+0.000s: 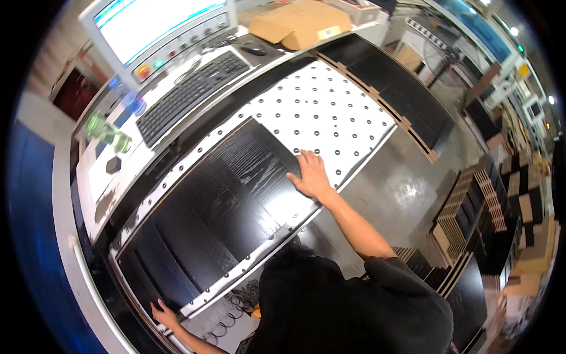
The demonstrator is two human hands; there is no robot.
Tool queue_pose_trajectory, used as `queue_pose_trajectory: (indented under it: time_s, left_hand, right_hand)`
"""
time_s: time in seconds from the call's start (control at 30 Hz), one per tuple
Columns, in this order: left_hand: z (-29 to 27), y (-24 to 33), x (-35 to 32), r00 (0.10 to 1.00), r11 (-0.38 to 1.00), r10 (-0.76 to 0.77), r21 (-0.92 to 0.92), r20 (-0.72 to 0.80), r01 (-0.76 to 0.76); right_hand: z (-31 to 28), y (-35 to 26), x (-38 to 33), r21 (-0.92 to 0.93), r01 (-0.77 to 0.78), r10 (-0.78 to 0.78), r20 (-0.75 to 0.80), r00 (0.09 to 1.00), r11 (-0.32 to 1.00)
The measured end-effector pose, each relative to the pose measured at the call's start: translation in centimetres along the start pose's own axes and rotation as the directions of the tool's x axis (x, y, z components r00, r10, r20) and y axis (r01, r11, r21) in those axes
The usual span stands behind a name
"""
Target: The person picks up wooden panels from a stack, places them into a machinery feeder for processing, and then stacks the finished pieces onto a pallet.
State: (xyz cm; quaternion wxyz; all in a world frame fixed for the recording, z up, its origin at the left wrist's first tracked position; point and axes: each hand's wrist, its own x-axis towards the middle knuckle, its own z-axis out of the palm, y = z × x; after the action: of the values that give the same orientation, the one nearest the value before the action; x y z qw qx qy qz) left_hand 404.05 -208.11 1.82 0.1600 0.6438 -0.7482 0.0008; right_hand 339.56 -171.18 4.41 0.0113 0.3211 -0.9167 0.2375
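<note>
Right hand (311,175): its fingers were spread and unclenched, laid over the upper-right end of the black panel (206,203).
Left hand (165,314): its fingers were at the panel's lower-left corner; whether they pinched the edge could not be told.
Panel position: it lay between both hands, long axis running from left fingers up to right fingers, neither hand clearly nearer.
Panel surface: flat, wood-grained, crossed by bands, shiny just below the right fingers.
White desk (306,112): it spread beyond the right fingertips, dotted with round black studs.
Keyboard (194,94): black plastic, across the panel from the fingers.
</note>
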Motion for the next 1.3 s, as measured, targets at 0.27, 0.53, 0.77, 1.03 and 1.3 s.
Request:
queue_pose_trajectory:
  time_s: [0.27, 0.53, 0.77, 1.03, 1.3]
  left_hand:
    - [-1.2, 5.8, -0.9, 0.996, 0.983, -0.074, 0.174, 0.042, 0.066]
    - [-6.7, 18.4, -6.1, 0.991, 0.994, 0.019, 0.104, 0.134, -0.033]
    - [-5.8, 25.8, -9.1, 0.978, 0.959, 0.207, 0.201, -0.012, -0.2]
    - [-2.7, 43.0, -19.0, 0.968, 0.969, 0.247, -0.039, 0.032, -0.246]
    - [-2.2, 75.4, -26.6, 0.782, 0.716, 0.623, -0.414, 0.012, -0.563]
  right_hand:
    - [-5.1, 2.3, -10.6, -0.029, -0.156, 0.156, -0.003, 0.988, 0.987]
    - [-12.6, 10.3, -13.4, 0.339, -0.652, 0.521, 0.405, 0.752, 0.678]
    - [-20.5, 20.8, -8.5, 0.336, -0.452, 0.289, 0.436, 0.852, 0.826]
    - [-37.8, 35.9, -11.2, 0.324, -0.506, 0.442, 0.253, 0.861, 0.799]
    - [-44.4, 47.7, -28.3, 0.557, -0.576, 0.731, -0.084, 0.677, 0.598]
